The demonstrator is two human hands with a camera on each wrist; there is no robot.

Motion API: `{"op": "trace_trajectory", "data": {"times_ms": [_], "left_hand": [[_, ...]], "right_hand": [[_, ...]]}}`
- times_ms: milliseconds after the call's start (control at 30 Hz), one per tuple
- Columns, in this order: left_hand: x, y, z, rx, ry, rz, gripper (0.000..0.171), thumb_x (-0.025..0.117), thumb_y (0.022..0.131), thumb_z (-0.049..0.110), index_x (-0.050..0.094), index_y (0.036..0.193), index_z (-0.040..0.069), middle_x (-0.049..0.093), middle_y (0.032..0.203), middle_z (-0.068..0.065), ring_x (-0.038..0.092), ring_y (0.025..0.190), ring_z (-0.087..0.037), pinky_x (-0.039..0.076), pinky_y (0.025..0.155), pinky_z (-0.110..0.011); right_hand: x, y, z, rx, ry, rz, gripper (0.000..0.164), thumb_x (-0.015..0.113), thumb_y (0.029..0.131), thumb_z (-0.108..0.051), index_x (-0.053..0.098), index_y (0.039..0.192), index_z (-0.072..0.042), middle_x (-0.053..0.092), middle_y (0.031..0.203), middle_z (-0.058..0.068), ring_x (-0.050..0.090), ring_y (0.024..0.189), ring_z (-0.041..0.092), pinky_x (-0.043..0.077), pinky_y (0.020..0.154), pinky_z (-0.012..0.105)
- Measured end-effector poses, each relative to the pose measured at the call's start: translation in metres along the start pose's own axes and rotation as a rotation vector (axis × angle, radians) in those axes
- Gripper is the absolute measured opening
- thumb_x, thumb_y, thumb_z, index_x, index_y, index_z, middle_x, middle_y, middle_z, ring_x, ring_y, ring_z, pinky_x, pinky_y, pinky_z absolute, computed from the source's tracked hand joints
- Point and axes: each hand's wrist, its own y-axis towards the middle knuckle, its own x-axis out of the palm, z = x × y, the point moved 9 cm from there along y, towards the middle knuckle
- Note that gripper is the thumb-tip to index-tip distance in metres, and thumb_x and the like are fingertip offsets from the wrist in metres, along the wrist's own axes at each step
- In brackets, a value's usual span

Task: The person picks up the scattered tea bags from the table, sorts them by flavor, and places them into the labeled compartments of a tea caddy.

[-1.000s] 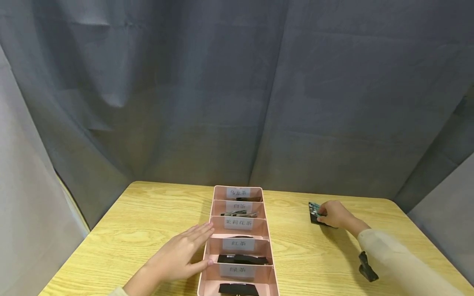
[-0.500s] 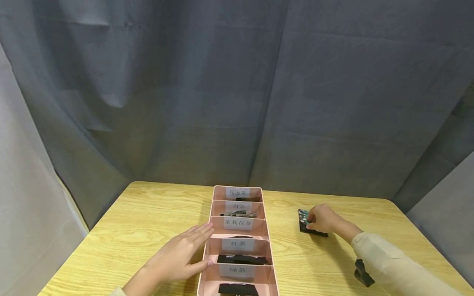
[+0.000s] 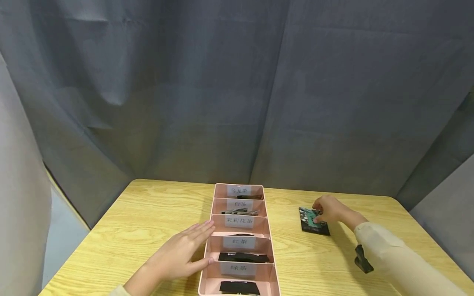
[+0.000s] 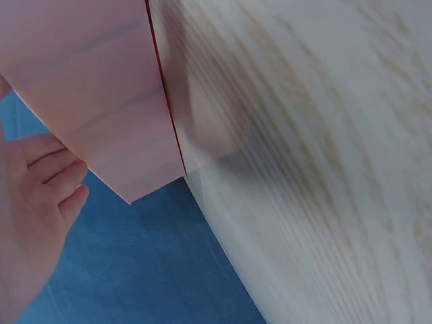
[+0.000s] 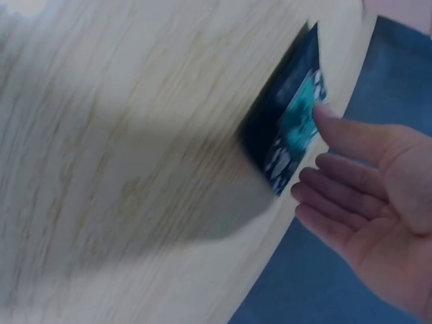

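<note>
A flat black tea sachet [image 3: 307,222] with a green label and a white pattern lies on the table, right of a long pink compartment box [image 3: 273,257]. Over its far right part is my right hand [image 3: 331,211]. In the right wrist view the thumb of that hand [image 5: 378,196] overlaps the edge of the sachet [image 5: 297,115], and the fingers are loosely extended below, apart from the thumb. My left hand [image 3: 181,253] rests against the box's left side, fingertips and thumb at the rim. The left wrist view shows its fingers [image 4: 57,169] beside the pink wall.
Paper labels with Chinese characters mark the compartments; dark sachets lie inside several of them, such as the black sachet [image 3: 240,287] at the near end. A dark curtain [image 3: 237,90] hangs behind the wooden table [image 3: 148,222]. A black strap piece [image 3: 363,260] hangs from the right sleeve.
The sachet moved left with my right hand and came down flat on the table. The hand has then lifted slightly back, exposing more of the green label. My left hand stays at the box.
</note>
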Motion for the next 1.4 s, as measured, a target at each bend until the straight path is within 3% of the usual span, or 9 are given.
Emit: {"op": "trace_trajectory", "data": {"times_ms": [333,500,633,767,867,1067,1300,1400], "left_hand": [[0.001,0.000,0.000,-0.005,0.003,-0.009,0.065,0.059,0.091,0.043,0.048,0.140,0.003,0.045,0.150,-0.013,0.043,0.139,-0.024,0.041,0.114,-0.040],[-0.001,0.001,-0.001,-0.005,0.013,-0.008,0.065,0.060,0.091,0.043,0.048,0.140,0.002,0.045,0.149,-0.013,0.044,0.139,-0.024,0.040,0.114,-0.039],[-0.003,0.002,-0.001,-0.004,0.015,-0.010,0.065,0.060,0.090,0.043,0.049,0.140,0.002,0.046,0.149,-0.013,0.044,0.139,-0.024,0.040,0.114,-0.039],[-0.002,0.001,0.000,0.000,0.009,-0.014,0.064,0.060,0.091,0.042,0.049,0.139,0.002,0.045,0.149,-0.014,0.044,0.139,-0.025,0.041,0.114,-0.041],[-0.002,0.001,0.001,0.005,0.004,-0.008,0.064,0.059,0.091,0.042,0.049,0.139,0.001,0.046,0.148,-0.015,0.044,0.139,-0.025,0.041,0.113,-0.041],[-0.002,0.000,0.000,0.002,-0.004,-0.001,0.064,0.059,0.092,0.043,0.049,0.139,0.001,0.046,0.148,-0.015,0.045,0.138,-0.025,0.043,0.112,-0.042],[-0.003,0.000,0.000,-0.001,0.007,0.007,0.064,0.059,0.091,0.044,0.049,0.139,0.002,0.046,0.148,-0.014,0.044,0.139,-0.024,0.043,0.112,-0.041],[-0.001,0.000,0.001,0.000,0.014,0.006,0.064,0.059,0.092,0.044,0.049,0.139,0.002,0.046,0.149,-0.013,0.044,0.139,-0.023,0.042,0.113,-0.040]], "right_hand": [[0.012,0.005,0.016,-0.010,0.035,-0.034,0.054,0.086,0.068,-0.024,0.067,0.107,0.009,0.072,0.100,0.020,0.068,0.089,0.032,0.059,0.076,0.043],[0.011,0.007,0.020,0.029,0.056,-0.019,0.057,0.087,0.067,-0.022,0.066,0.109,0.010,0.071,0.101,0.020,0.068,0.090,0.031,0.058,0.078,0.044],[0.006,0.007,0.021,0.034,0.075,0.033,0.045,0.087,0.065,-0.014,0.068,0.100,0.007,0.071,0.093,0.015,0.066,0.083,0.026,0.058,0.072,0.041],[0.005,0.004,0.025,0.037,0.113,0.070,0.027,0.086,0.065,-0.009,0.069,0.084,0.000,0.067,0.077,0.007,0.057,0.069,0.014,0.050,0.060,0.029],[0.006,0.001,0.030,0.050,0.155,0.082,0.023,0.085,0.065,-0.010,0.069,0.080,-0.002,0.065,0.072,0.003,0.052,0.066,0.008,0.045,0.058,0.023],[-0.001,-0.001,0.033,0.053,0.246,0.087,0.021,0.083,0.068,-0.010,0.069,0.082,-0.001,0.065,0.071,0.003,0.050,0.062,0.005,0.043,0.054,0.020],[-0.011,-0.003,0.026,0.052,0.364,0.054,0.024,0.080,0.073,-0.010,0.069,0.089,0.004,0.067,0.077,0.011,0.052,0.065,0.005,0.044,0.055,0.020],[-0.012,-0.004,0.024,0.074,0.407,0.027,0.025,0.080,0.074,-0.012,0.070,0.091,0.003,0.068,0.079,0.009,0.054,0.067,0.005,0.047,0.055,0.020]]}}
